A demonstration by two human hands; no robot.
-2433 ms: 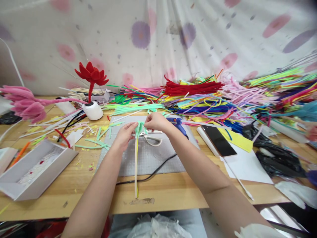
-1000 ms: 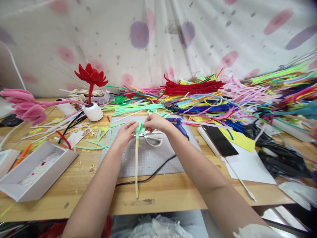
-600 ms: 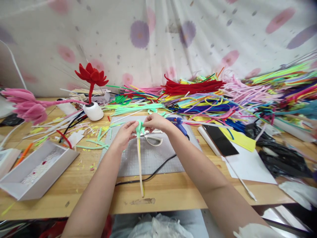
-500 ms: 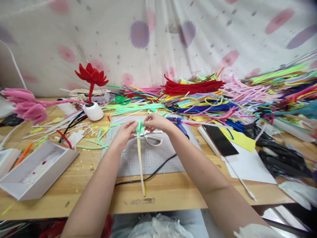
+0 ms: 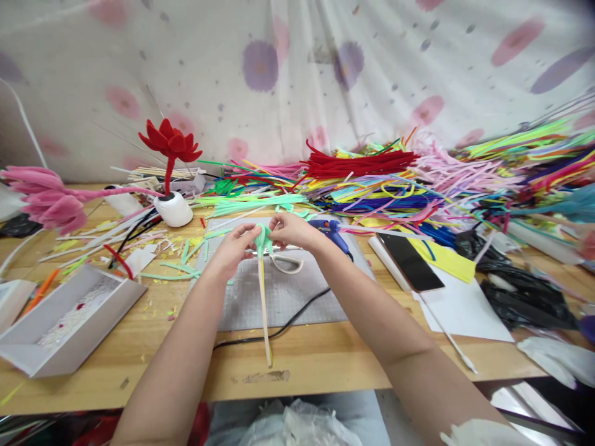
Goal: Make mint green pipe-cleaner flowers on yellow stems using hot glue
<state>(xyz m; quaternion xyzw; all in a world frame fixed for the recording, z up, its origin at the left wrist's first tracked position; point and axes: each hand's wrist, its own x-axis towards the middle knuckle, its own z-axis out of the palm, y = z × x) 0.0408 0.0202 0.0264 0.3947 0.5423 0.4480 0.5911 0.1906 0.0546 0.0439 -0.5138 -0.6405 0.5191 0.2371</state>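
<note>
In the head view, the left hand (image 5: 237, 246) and right hand (image 5: 294, 231) pinch a green fuzzy piece (image 5: 263, 240) between them, its pale strip (image 5: 264, 310) extending over the desk (image 5: 334, 362). Scissors (image 5: 287, 272) lie on a grey mat (image 5: 297, 300); a flowered curtain (image 5: 307, 99) hangs behind.

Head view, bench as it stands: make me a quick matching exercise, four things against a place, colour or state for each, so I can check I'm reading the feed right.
1. Mint-green piece
2. Red flower
3. Glue gun
4. Phone

A. Lying face up, screen dark
B. Standing in a white pot
C. Blue
D. Between the fingers of the left hand and right hand

Pairs: 1-D, 2-B, 3-C, 4-A
</note>
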